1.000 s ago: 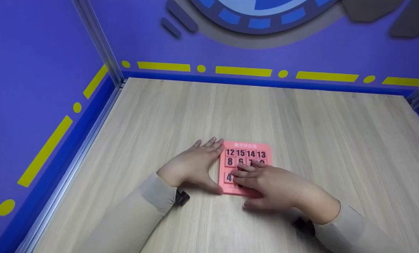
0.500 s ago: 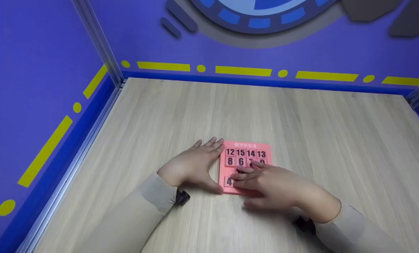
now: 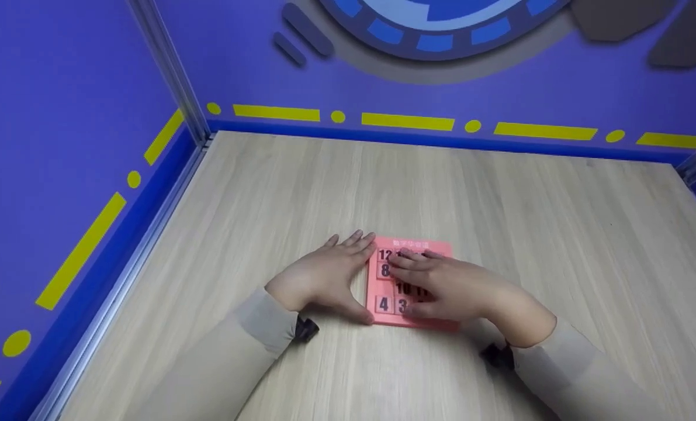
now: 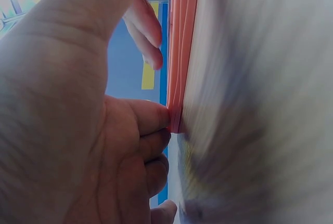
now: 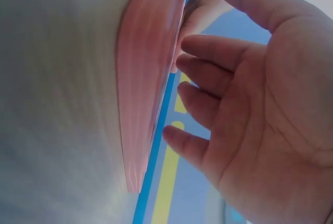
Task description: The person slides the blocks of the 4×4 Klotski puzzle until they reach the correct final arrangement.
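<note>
A pink sliding number puzzle [image 3: 397, 322] lies flat on the table in the head view. My left hand [image 3: 327, 278] is spread along its left side, thumb at the near left corner and fingers at the far left corner; the left wrist view shows an index fingertip [image 4: 156, 117] touching the edge. Over the number tiles stretches my right hand [image 3: 461, 286], fingers extended, covering much of the upper and right tiles. Whether its fingertips touch them I cannot tell. Tiles 12, 8, 10, 4 [image 3: 384, 304] and 3 show. A gap sits between 8 and 4.
The wooden table [image 3: 266, 193] extends around the puzzle. A blue wall [image 3: 73, 117] stands on the left, with another at the back, both with yellow markings. A metal post [image 3: 178, 82] marks their corner.
The 4 tile slid toward me into the bottom row, leaving the gap above it. My right hand then moved away from me, uncovering 10 and 3. My left hand stays at the edge.
</note>
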{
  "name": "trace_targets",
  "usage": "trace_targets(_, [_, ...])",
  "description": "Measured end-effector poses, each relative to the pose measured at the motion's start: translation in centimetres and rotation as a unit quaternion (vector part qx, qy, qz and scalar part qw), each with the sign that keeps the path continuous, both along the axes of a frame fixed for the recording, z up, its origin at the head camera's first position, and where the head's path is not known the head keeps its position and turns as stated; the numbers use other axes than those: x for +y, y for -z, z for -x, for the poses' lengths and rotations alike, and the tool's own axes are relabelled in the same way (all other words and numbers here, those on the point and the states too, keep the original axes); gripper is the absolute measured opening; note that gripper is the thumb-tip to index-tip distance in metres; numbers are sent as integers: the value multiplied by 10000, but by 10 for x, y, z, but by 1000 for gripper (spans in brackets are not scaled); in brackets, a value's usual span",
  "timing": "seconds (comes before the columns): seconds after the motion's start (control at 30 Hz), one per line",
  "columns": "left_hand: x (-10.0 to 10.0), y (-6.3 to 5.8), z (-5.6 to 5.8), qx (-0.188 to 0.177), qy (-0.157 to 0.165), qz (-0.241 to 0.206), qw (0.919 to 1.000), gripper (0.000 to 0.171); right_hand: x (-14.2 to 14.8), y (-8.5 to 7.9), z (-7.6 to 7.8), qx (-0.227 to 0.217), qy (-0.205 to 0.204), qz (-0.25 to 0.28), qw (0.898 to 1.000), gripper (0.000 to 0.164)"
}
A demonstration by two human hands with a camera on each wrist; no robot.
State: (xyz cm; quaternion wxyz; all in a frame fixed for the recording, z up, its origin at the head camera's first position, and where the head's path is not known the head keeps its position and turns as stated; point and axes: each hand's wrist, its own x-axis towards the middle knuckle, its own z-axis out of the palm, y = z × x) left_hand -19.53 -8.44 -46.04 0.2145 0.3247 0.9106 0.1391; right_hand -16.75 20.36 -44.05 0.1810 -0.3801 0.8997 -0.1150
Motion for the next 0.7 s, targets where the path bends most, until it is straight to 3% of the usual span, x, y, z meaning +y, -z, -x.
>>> trace_targets(0.2, [1,1,0,-7,52,19,10000,146,0,3,-1,-124,52,-100,9999,76])
trace_targets(0.7, [0,-1,0,35,1,18,10000,148,-1,3,-8,75,-139,20,9999,69])
